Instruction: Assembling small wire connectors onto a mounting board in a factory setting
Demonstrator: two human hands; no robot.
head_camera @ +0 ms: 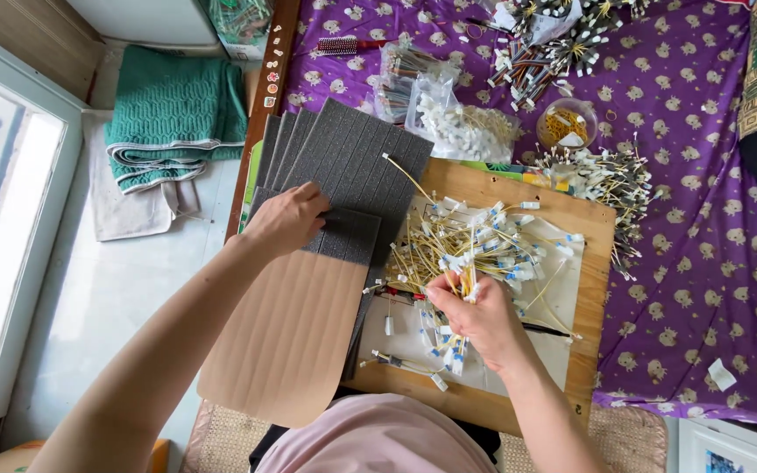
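Observation:
My left hand (286, 219) rests on a stack of dark grey foam sheets (352, 158) fanned out at the left of a wooden board (593, 302). A brown cardboard sheet (286, 337) lies under my left wrist, over the foam. My right hand (475, 311) pinches a small bunch of short yellow wires with white and blue ends. It hovers over a loose pile of the same wires (484, 241) on a white sheet on the board.
A purple patterned cloth (703, 263) covers the surface behind the board. On it lie clear bags of white parts (449, 118), a small bowl (567, 123) and more wire bundles (606, 180). A folded green towel (173, 114) lies on the floor at left.

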